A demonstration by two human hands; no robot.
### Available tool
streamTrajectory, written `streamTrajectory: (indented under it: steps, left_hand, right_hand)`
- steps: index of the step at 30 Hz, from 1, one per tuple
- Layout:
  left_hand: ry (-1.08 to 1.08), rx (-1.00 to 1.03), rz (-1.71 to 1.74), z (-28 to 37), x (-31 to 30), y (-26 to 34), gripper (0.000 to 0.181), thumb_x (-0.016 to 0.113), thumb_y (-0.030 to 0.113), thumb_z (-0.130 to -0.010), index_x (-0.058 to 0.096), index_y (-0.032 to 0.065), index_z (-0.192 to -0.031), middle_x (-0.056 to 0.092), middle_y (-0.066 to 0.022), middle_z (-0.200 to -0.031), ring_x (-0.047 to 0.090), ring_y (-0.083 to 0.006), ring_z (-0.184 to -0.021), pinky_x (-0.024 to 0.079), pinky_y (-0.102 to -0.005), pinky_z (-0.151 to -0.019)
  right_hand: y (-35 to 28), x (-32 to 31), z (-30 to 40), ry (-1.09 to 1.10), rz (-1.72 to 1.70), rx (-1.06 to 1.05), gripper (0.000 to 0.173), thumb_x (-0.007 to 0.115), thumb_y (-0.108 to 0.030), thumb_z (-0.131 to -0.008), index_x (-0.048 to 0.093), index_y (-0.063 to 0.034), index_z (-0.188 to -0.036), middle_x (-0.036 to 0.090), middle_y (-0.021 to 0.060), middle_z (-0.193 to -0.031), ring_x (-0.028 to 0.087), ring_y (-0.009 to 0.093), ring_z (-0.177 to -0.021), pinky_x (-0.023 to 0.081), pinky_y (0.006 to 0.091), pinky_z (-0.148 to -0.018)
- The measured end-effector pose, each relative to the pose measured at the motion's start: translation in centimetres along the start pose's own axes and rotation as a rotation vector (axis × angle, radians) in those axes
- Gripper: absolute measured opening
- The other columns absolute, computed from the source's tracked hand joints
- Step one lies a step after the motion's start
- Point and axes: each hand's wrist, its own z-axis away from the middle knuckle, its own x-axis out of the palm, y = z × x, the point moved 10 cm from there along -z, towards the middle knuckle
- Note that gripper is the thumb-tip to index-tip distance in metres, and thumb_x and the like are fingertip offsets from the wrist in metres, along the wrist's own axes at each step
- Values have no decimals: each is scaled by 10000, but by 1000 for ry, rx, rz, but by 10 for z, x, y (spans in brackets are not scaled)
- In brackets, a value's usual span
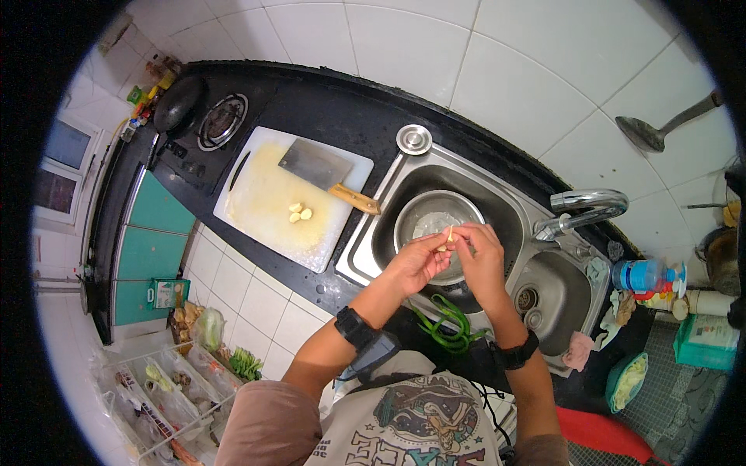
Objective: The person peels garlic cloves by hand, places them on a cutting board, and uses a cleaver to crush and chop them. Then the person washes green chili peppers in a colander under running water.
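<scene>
Both hands meet over a round metal bowl (408, 212) standing in the larger basin of a steel sink (364, 256). My left hand (417, 262) and my right hand (479, 253) pinch a small pale piece, apparently a garlic clove (450, 234), between their fingertips. To the left, a white cutting board (250, 215) carries several peeled garlic cloves (300, 212) and a cleaver (315, 163), whose wooden handle reaches past the board's edge. Long green peppers (449, 326) lie at the sink's front edge, below my hands. The bowl's contents are partly hidden by my fingers.
A chrome faucet (588, 204) rises behind the sink, beside the smaller basin (553, 303). A sink strainer (414, 140) rests at the back corner. Right of the sink are a blue bottle (641, 275) and a bowl of chopped vegetables (629, 384). A wok (180, 108) and gas burner (223, 122) are far left.
</scene>
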Motion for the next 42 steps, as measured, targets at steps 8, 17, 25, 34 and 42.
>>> streamTrajectory:
  steps: [8,17,25,34,42]
  left_hand:
    - [42,-12,14,1,-3,0,178,531,220,-796,541,43,-812,543,0,-722,482,-54,-613,425,-168,-548]
    - [44,5,-289,2,-4,6,163,510,205,-811,534,44,-802,512,22,-677,471,-39,-597,417,-144,-533]
    - [143,-33,-294,-7,-21,0,196,505,234,-811,543,43,-840,538,12,-736,487,-55,-620,425,-161,-571]
    - [-88,-27,-296,-1,5,4,214,481,247,-826,526,40,-857,532,2,-758,477,-50,-645,414,-159,-596]
    - [-208,-33,-254,7,19,7,234,473,244,-830,498,18,-888,530,-33,-778,482,-57,-644,424,-162,-597]
  right_hand:
    - [-28,4,4,-41,180,-229,153,535,-22,-699,568,24,-841,561,146,-826,521,294,-744,424,347,-658]
    - [-22,12,6,-196,160,-215,70,511,-45,-710,532,15,-738,541,155,-743,500,313,-695,404,375,-634]
    - [-21,22,16,-89,369,-290,53,523,-25,-704,492,1,-737,486,144,-693,472,314,-655,391,374,-580]
    - [-13,3,13,15,152,-172,62,515,-12,-708,493,-9,-765,494,137,-716,492,296,-677,409,351,-595]
    - [35,-3,12,100,-263,226,62,498,-35,-764,520,4,-806,544,78,-689,515,100,-580,415,232,-536]
